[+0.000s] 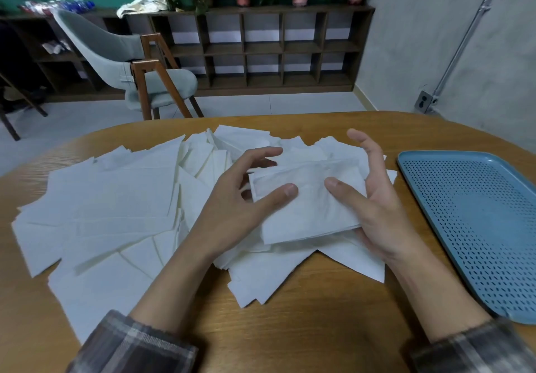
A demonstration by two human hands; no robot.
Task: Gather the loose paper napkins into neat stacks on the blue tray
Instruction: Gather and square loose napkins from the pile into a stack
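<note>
Many loose white paper napkins [110, 207] lie spread in an overlapping heap across the left and middle of the wooden table [304, 314]. A small stack of napkins [310, 207] is lifted a little above the heap. My left hand [240, 207] holds its left edge, thumb on top and fingers spread behind. My right hand [374, 198] cups its right edge, thumb pressed on top and fingers upright behind it. The blue perforated tray [475, 227] lies at the right of the table with nothing on it.
A grey chair with wooden legs [139, 62] stands beyond the table's far edge. Behind it runs a low dark shelf unit [261, 50] with potted plants on top. A grey wall with a conduit and socket box [423, 101] is at the right.
</note>
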